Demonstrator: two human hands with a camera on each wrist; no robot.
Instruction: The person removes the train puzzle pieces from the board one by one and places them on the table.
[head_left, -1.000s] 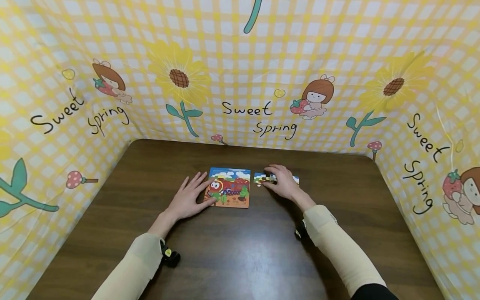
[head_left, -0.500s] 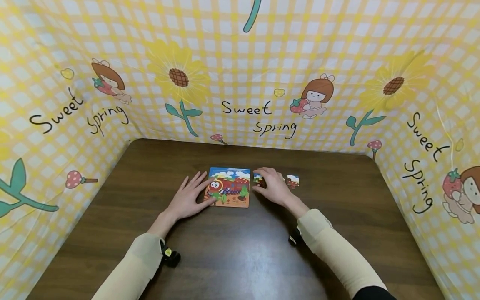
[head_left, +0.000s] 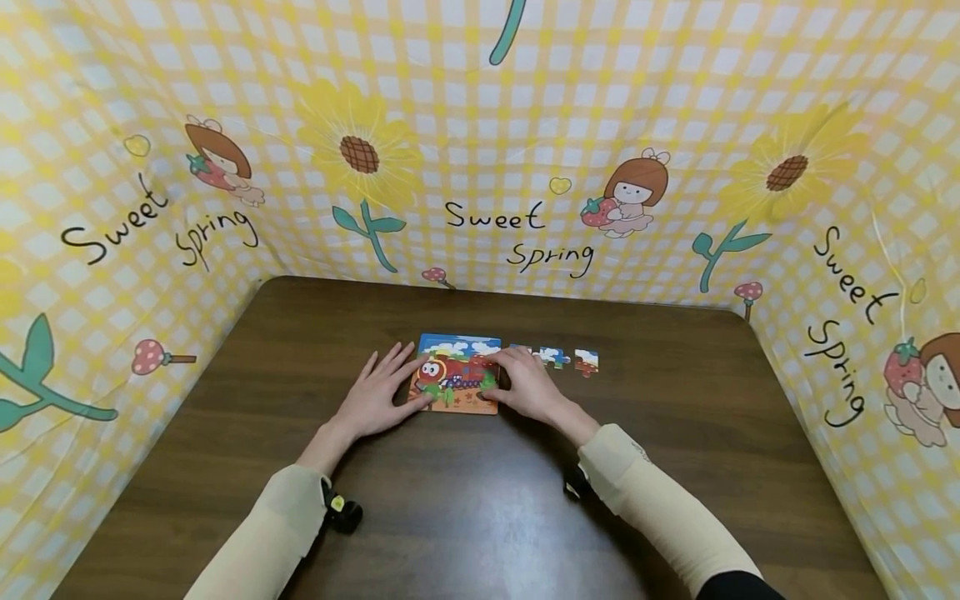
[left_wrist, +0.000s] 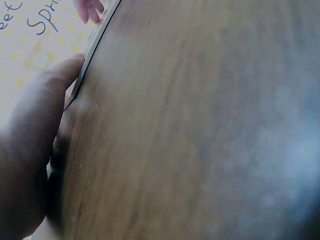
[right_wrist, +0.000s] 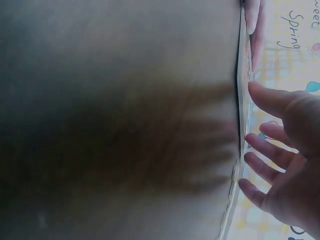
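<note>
Right hand (head_left: pixel 527 385) has shifted left since a second ago: off the loose pieces, now on the right edge of the flat rectangular jigsaw board with a red cartoon train picture (head_left: pixel 457 372). Left hand (head_left: pixel 378 397) hasn't moved. Fingers straight and spread, pressing the board's left edge, nothing clasped. Right-hand fingers also spread and relaxed, lying on the board; a piece beneath them can't be ruled out, can't tell.

Surface: dark brown wood-grain table (head_left: pixel 465 508), rounded corners, slight sheen. Board sits mid-table, slightly toward the far side. Enclosed on three sides by a yellow-and-white checked cloth backdrop (head_left: pixel 480 125) printed with sunflowers, cartoon girls holding strawberries, mushrooms and "Sweet Spring" lettering; cloth shows soft wrinkles.

Loose pieces: right of the board, a small cluster of flat blue-and-white cardboard puzzle pieces (head_left: pixel 546 356), count unclear at this size, plus one separate small puzzle piece with blue sky and a red patch (head_left: pixel 587 362) just beside it.

Both forearms in cream sleeves (head_left: pixel 660 500). Two hands, one board.

Wrist views are blurred: thin board edge (right_wrist: pixel 242 120) on wood.
</note>
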